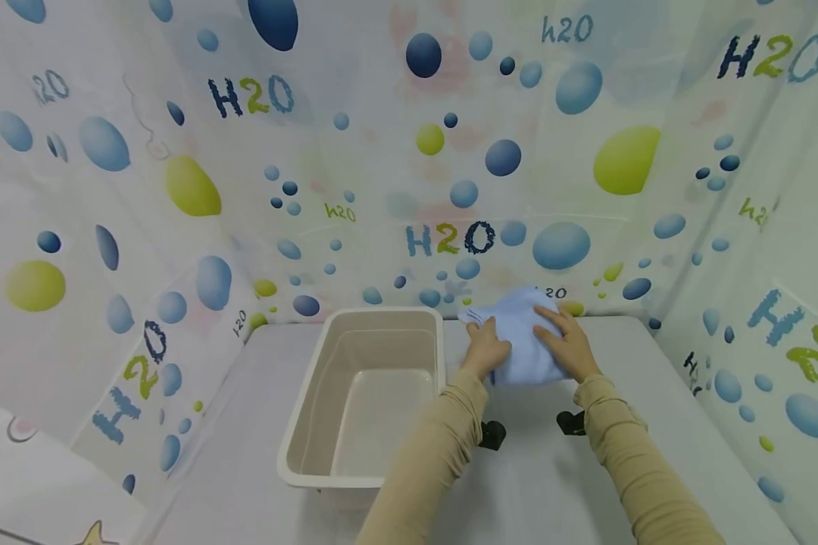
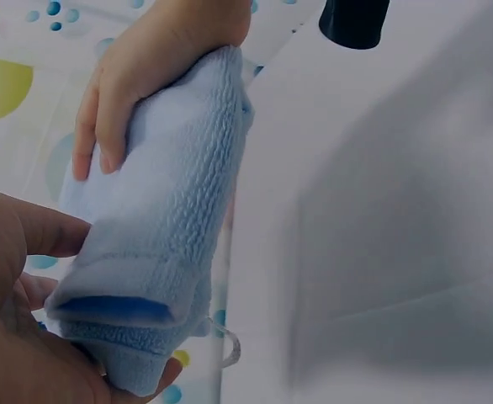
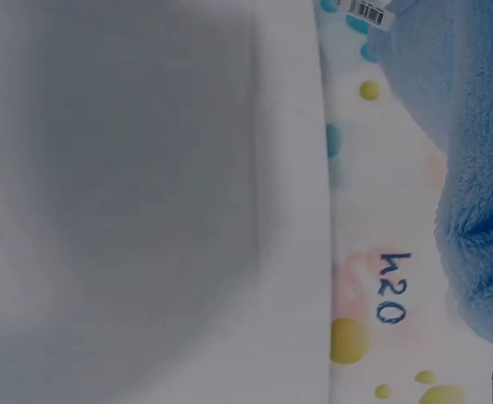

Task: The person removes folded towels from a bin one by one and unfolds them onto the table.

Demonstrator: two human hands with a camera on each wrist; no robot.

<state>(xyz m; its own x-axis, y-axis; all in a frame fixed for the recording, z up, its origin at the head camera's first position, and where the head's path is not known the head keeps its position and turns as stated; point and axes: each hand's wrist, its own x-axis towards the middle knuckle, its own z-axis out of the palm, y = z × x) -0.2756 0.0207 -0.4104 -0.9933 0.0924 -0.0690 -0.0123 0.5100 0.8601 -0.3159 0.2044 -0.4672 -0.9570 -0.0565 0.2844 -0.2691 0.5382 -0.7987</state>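
Observation:
A folded light-blue towel (image 1: pixel 521 341) hangs between both hands above the back right of the table, beside the tub. My left hand (image 1: pixel 485 350) pinches its left edge; in the left wrist view the left thumb and fingers grip the folded layers of the towel (image 2: pixel 158 227). At the towel's other side, my right hand (image 1: pixel 569 344) holds it, with fingers laid across its face; part of the grip is hidden. The right wrist view shows the towel (image 3: pixel 490 168) filling the right edge, with a white label (image 3: pixel 368 13) and barcode at its corner.
A beige plastic tub (image 1: pixel 296 424) stands left of the hands on the white table (image 1: pixel 545 492). Behind and at both sides hangs a white curtain (image 1: pixel 382 174) printed with coloured dots and H2O lettering. Dark wrist cameras (image 1: pixel 493 435) sit below the forearms.

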